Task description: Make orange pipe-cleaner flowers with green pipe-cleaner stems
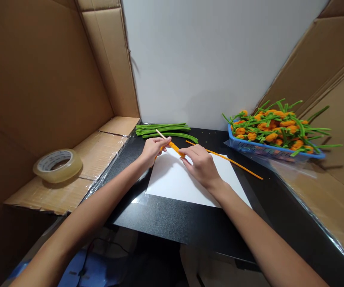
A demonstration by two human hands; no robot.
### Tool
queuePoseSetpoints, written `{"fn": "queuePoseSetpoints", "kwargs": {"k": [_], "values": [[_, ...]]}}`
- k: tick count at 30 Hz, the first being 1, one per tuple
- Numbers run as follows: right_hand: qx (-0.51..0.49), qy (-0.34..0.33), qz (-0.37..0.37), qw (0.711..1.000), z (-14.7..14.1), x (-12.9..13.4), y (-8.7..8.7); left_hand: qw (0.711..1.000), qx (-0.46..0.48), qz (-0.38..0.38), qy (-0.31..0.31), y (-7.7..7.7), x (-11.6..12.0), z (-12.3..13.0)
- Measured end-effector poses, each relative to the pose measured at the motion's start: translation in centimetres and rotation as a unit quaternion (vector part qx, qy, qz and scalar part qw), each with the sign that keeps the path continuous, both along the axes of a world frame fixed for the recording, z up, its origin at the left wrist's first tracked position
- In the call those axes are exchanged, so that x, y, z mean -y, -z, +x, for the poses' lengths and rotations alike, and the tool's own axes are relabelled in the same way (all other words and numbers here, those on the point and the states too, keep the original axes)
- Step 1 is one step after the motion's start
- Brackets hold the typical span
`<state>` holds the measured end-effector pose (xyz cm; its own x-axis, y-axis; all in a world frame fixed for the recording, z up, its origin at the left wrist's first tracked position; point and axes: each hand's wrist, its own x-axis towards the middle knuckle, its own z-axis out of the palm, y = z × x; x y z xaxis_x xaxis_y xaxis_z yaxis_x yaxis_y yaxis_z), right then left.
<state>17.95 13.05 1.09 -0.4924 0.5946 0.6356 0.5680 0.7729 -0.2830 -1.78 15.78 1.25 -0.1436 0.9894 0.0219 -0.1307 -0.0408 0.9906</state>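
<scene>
My left hand [154, 150] pinches a thin pale wooden stick [161, 134] near its middle, above the white sheet [172, 179]. Orange pipe cleaner [174, 148] is coiled round the stick's lower part, between my two hands. The fingers of my right hand [198, 161] close on the coil's lower right end. A short piece of orange also shows under my left fingers. Behind my right hand, a straight orange pipe cleaner [234, 161] lies slantwise across the sheet's corner and the black table.
Green pipe cleaners [163, 129] lie at the table's back. A blue basket [276, 152] of orange and green pieces stands at the right. A roll of clear tape [57, 165] rests on cardboard at the left. Cardboard walls flank the black table [151, 219].
</scene>
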Motion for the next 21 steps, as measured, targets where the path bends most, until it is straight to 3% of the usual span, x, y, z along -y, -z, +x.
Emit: {"fn": "queuePoseSetpoints", "kwargs": {"k": [6, 10, 12, 16, 21], "values": [[-0.073, -0.001, -0.015, 0.997, -0.38, -0.03, 0.73, 1.0, 0.008, -0.011, -0.015, -0.02, -0.02, 0.12], [-0.165, 0.011, -0.119, 0.979, -0.84, 0.16, 0.67, 1.0, -0.004, -0.014, -0.027, -0.11, 0.03, 0.05], [-0.229, 0.012, -0.22, 0.948, -0.9, 0.01, 0.55, 1.0, -0.009, -0.011, -0.022, -0.12, 0.05, 0.0], [-0.344, 0.005, -0.404, 0.848, -0.72, -0.63, 0.35, 1.0, -0.005, 0.015, -0.002, -0.03, -0.03, -0.01], [-0.413, -0.002, -0.499, 0.762, -0.61, -0.73, -0.01, 0.999, -0.006, 0.049, 0.019, -0.14, -0.24, -0.15]]}}
